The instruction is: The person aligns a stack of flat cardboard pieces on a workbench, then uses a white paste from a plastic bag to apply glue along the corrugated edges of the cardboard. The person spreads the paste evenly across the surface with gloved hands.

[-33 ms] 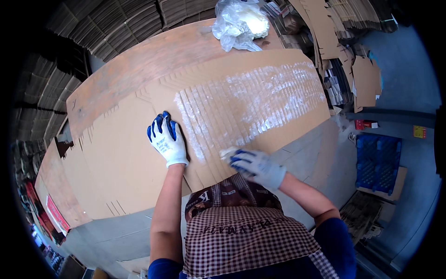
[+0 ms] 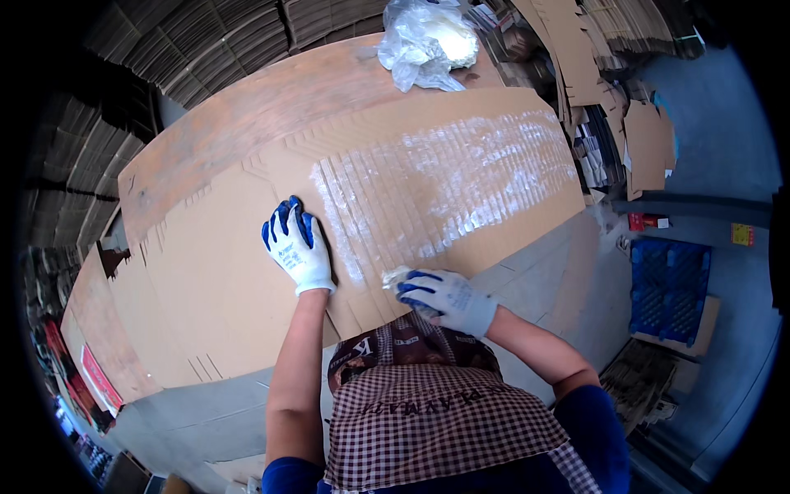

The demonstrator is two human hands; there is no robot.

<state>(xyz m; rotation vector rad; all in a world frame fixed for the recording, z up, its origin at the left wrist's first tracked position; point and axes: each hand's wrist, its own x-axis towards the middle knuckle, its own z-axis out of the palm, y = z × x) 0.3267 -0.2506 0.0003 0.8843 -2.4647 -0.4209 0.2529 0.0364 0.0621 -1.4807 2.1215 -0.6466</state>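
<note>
A long flat cardboard sheet (image 2: 197,280) lies across the tabletop in front of me. White, waxy-looking streaks (image 2: 494,165) cover much of its slotted right half. My left hand (image 2: 298,251), in a white glove with blue-coated fingers, rests flat on the cardboard beside the left end of these streaks, fingers spread. Near the sheet's front edge, my right hand (image 2: 448,300), gloved the same way, is closed round a pale, crumpled-looking lump (image 2: 396,278). Only the lump's left end shows past the fingers, so its kind cannot be made out.
At the table's (image 2: 239,103) far edge sits a clear plastic bag (image 2: 421,41) holding a whitish mass. Bundled cardboard stacks (image 2: 206,41) stand behind and to the left. Scrap cardboard (image 2: 646,144) leans at the right, and a blue plastic pallet (image 2: 671,288) is beyond the floor.
My right hand has shifted slightly left and toward me with the pale lump in it. My left hand stays in place on the cardboard.
</note>
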